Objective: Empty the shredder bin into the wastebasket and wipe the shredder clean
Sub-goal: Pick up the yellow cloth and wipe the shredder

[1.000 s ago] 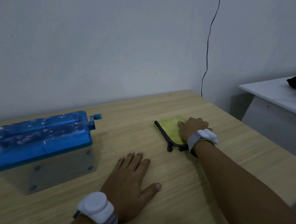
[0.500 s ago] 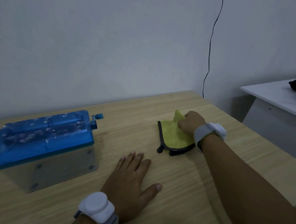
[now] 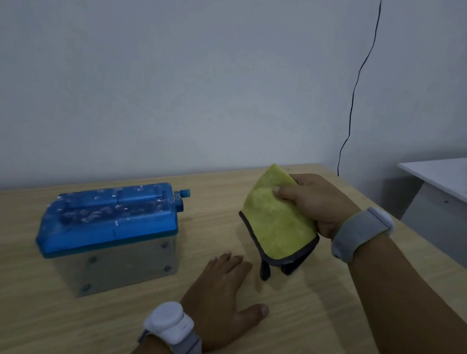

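Pale wood tabletop (image 3: 310, 341) runs up to a plain grey wall, and the shredder (image 3: 109, 226), a blue lid on a clear bin, sits on it toward the left. Just right of the shredder and apart from it, the left hand (image 3: 222, 298) lies flat with fingers spread, gripping nothing. Farther right, the right hand (image 3: 314, 203) is raised off the table, pinched on a folded yellow cloth (image 3: 276, 221) with a dark edge, which hangs between hand and shredder.

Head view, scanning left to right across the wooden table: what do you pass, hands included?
Blue-topped shredder → left hand flat on the table → yellow cloth → right hand gripping it → white side table.
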`<move>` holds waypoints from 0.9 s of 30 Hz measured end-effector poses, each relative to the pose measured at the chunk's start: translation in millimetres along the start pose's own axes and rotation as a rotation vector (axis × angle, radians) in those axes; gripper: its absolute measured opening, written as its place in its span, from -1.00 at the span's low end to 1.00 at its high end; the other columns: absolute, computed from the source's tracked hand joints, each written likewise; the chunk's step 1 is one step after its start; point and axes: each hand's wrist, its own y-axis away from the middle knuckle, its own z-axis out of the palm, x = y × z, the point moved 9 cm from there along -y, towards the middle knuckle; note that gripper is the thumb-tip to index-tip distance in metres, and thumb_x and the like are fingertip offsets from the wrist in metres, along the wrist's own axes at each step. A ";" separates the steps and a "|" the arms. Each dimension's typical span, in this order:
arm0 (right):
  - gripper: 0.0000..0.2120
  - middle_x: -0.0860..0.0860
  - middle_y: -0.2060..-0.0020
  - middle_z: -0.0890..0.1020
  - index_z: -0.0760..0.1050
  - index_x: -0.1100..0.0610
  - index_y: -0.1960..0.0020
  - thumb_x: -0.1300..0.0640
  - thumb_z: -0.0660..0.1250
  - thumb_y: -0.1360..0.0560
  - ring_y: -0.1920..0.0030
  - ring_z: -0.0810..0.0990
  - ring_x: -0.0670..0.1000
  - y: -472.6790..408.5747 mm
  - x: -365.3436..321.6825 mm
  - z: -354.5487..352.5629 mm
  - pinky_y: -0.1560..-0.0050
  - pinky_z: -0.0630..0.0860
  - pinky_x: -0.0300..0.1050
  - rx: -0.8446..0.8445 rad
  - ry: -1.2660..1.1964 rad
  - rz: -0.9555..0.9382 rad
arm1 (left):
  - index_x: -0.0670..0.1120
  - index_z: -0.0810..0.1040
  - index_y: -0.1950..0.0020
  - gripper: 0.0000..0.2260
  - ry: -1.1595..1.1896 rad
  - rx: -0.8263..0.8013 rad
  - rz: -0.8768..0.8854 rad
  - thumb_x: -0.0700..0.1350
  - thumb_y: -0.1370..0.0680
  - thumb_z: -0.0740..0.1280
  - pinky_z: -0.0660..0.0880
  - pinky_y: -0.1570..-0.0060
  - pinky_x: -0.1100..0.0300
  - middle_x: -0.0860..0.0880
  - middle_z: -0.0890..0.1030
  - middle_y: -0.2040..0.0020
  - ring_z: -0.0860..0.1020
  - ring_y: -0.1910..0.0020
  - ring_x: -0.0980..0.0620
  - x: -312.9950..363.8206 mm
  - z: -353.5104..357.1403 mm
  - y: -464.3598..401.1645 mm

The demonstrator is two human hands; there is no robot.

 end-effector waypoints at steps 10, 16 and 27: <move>-0.83 0.15 0.15 0.73 0.62 0.27 -0.07 0.25 0.32 -0.54 0.18 0.72 0.12 36.3 -57.9 39.4 0.27 0.63 -0.09 -0.294 -0.306 -0.106 | 0.03 0.59 -0.21 -0.67 1.135 0.264 -0.084 -0.33 -0.54 0.37 0.57 -0.03 0.23 0.02 0.70 -0.10 0.64 -0.12 0.05 15.0 -72.4 13.5; -0.86 0.13 0.10 0.74 0.67 0.14 -0.03 0.15 0.35 -0.56 0.10 0.73 0.13 29.7 -71.0 36.7 0.15 0.66 0.00 -0.125 -0.159 -0.224 | 0.08 0.54 -0.25 -0.64 1.175 0.491 -0.036 -0.32 -0.59 0.28 0.67 0.14 -0.01 -0.15 0.65 -0.02 0.68 0.13 -0.11 15.9 -132.7 30.0; -0.45 0.23 0.29 0.64 0.58 0.27 0.06 -0.27 0.32 -0.48 0.31 0.61 0.15 51.4 -109.6 103.8 0.26 0.58 0.04 -0.244 -0.117 -0.388 | 0.15 0.21 -0.56 -0.32 0.649 0.562 0.068 -0.24 -0.53 0.37 0.51 0.37 0.33 -0.07 0.47 0.02 0.59 0.34 0.07 29.2 -185.1 39.4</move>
